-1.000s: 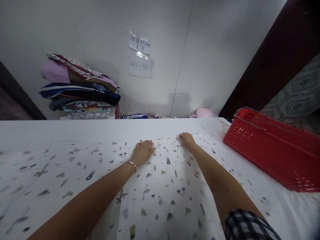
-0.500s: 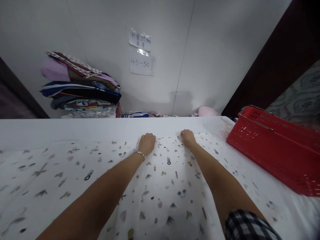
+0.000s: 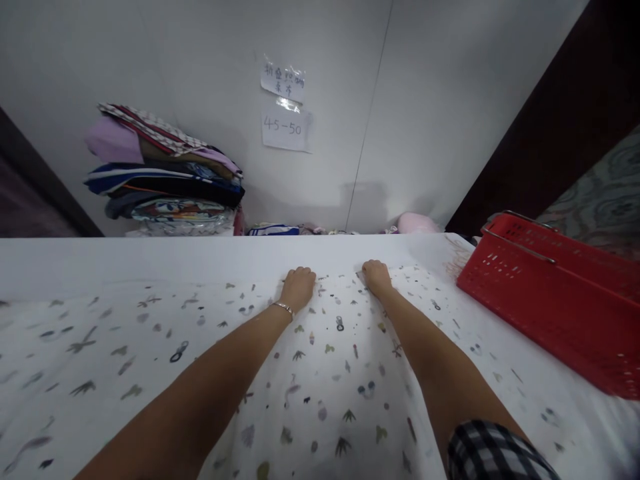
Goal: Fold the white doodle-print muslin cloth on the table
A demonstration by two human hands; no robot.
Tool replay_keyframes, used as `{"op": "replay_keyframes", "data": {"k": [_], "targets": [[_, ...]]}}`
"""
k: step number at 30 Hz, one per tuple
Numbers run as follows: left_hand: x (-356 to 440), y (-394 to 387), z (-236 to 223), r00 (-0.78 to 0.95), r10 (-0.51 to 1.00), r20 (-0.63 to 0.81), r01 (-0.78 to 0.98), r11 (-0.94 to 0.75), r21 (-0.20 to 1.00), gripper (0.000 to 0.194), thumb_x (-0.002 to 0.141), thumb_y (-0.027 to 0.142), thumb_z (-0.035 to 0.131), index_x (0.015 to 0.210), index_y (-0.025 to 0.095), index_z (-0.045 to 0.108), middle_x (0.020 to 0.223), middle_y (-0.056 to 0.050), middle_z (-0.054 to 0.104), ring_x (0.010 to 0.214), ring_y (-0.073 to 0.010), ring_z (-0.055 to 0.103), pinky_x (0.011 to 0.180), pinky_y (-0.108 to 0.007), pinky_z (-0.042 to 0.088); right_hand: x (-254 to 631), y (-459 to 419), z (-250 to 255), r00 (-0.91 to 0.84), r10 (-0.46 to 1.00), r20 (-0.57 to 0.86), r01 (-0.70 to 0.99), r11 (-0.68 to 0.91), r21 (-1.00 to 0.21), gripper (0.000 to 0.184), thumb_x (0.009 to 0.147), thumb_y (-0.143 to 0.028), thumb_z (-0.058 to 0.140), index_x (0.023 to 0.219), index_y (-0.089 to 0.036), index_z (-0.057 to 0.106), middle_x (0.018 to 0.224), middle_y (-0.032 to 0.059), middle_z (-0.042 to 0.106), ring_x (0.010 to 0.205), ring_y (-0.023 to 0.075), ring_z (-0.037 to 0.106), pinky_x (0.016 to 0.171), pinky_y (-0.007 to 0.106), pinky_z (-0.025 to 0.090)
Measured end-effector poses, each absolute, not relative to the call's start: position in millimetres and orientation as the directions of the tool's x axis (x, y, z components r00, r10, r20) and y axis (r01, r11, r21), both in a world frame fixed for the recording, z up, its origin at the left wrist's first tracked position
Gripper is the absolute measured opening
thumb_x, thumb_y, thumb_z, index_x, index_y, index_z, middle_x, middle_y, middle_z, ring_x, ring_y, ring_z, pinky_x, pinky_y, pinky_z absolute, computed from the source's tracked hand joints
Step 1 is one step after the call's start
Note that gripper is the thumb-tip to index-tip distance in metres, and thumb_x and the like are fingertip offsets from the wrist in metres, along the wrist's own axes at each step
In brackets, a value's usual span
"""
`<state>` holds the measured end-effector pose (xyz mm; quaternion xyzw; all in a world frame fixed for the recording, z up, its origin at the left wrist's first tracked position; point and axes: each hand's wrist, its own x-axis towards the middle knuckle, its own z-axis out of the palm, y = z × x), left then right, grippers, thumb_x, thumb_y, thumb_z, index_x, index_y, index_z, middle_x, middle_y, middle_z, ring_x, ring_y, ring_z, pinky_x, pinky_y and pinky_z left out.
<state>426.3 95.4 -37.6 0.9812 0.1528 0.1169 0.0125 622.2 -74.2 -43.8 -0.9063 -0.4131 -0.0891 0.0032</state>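
Along the far edge of the printed cloth (image 3: 330,373), my left hand (image 3: 299,288), right hand (image 3: 378,275), fingers (image 3: 301,273) curled, whether pinching I cannot tell

Two paper sheets (image 3: 287,137) hang on a pale grey wall (image 3: 200,53) behind the white table (image 3: 150,257).

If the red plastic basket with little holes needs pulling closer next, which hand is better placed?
Probably the right hand: it is nearer the red plastic basket, which sits off to the right. The left hand is farther across the white printed cloth, with the right arm in between.
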Motion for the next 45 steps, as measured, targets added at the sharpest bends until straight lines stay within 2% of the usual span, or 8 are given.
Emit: {"op": "replay_keyframes", "data": {"k": [7,14,18,21,26,30,39,45], "targets": [[433,98,-37,0.894,0.362,0.264,0.36,-0.931,0.056,0.032,0.083,0.004,0.034,0.093,0.016,0.062,0.098,-0.013,0.061,0.1,-0.0264,0.051,0.084,-0.042,0.039,620,-73,-44,0.654,0.738,0.167,0.741,-0.669,0.054,0.025,0.091,-0.012,0.037,0.097,-0.016,0.061,0.103,0.0116,0.061,0.099,0.0219,0.05,0.083,0.032,0.032],[431,93,-39,0.891,0.383,0.244,0.373,-0.923,0.089,0.029,0.088,0.013,0.036,0.091,0.017,0.064,0.1,-0.013,0.062,0.101,-0.026,0.053,0.084,-0.041,0.041,623,-72,-47,0.661,0.735,0.151,0.741,-0.671,0.022,0.027,0.092,-0.013,0.036,0.099,-0.016,0.061,0.104,0.0118,0.062,0.099,0.0217,0.05,0.082,0.031,0.033],[425,78,-41,0.929,0.234,0.286,0.197,-0.968,0.154,0.029,0.092,0.025,0.039,0.111,0.021,0.059,0.126,-0.009,0.058,0.116,-0.0246,0.049,0.096,-0.042,0.037,626,-76,-44,0.653,0.746,0.132,0.752,-0.659,0.003,0.027,0.094,-0.019,0.037,0.102,-0.017,0.062,0.109,0.0105,0.062,0.102,0.0206,0.051,0.085,0.031,0.034],[421,70,-48,0.944,0.159,0.288,0.109,-0.977,0.182,0.03,0.092,0.03,0.039,0.115,0.022,0.056,0.133,-0.008,0.054,0.123,-0.0232,0.045,0.101,-0.043,0.034,632,-87,-38,0.633,0.767,0.106,0.771,-0.637,0.0,0.028,0.094,-0.023,0.037,0.105,-0.02,0.063,0.111,0.0082,0.063,0.104,0.0194,0.051,0.089,0.031,0.033],[427,73,-48,0.928,0.26,0.267,0.205,-0.954,0.217,0.031,0.095,0.028,0.032,0.11,0.021,0.059,0.125,-0.008,0.059,0.118,-0.0225,0.049,0.097,-0.041,0.036,650,-107,-24,0.626,0.779,0.039,0.779,-0.627,0.024,0.027,0.09,-0.018,0.042,0.098,-0.022,0.067,0.106,0.0077,0.066,0.101,0.0205,0.054,0.088,0.033,0.034],[436,82,-39,0.921,0.332,0.203,0.308,-0.941,0.14,0.029,0.091,0.02,0.036,0.102,0.018,0.063,0.109,-0.01,0.064,0.105,-0.0257,0.054,0.087,-0.041,0.04,658,-111,-20,0.633,0.774,0.023,0.773,-0.634,0.042,0.025,0.087,-0.015,0.045,0.093,-0.021,0.068,0.103,0.0079,0.067,0.098,0.0208,0.055,0.086,0.032,0.035],[447,84,-37,0.915,0.343,0.212,0.33,-0.939,0.093,0.024,0.084,0.009,0.041,0.093,0.015,0.063,0.102,-0.012,0.06,0.102,-0.0262,0.051,0.084,-0.039,0.039,644,-122,-31,0.643,0.741,0.193,0.749,-0.661,0.048,0.029,0.089,-0.009,0.037,0.103,-0.015,0.061,0.107,0.0115,0.063,0.101,0.0211,0.051,0.086,0.032,0.034],[441,79,-35,0.921,0.322,0.221,0.302,-0.946,0.121,0.026,0.08,0.003,0.041,0.093,0.016,0.061,0.101,-0.01,0.061,0.101,-0.0231,0.052,0.086,-0.037,0.038,641,-139,-40,0.591,0.776,0.221,0.789,-0.613,0.043,0.027,0.093,-0.018,0.039,0.106,-0.019,0.063,0.107,0.008,0.065,0.102,0.0206,0.052,0.088,0.031,0.031]]}}
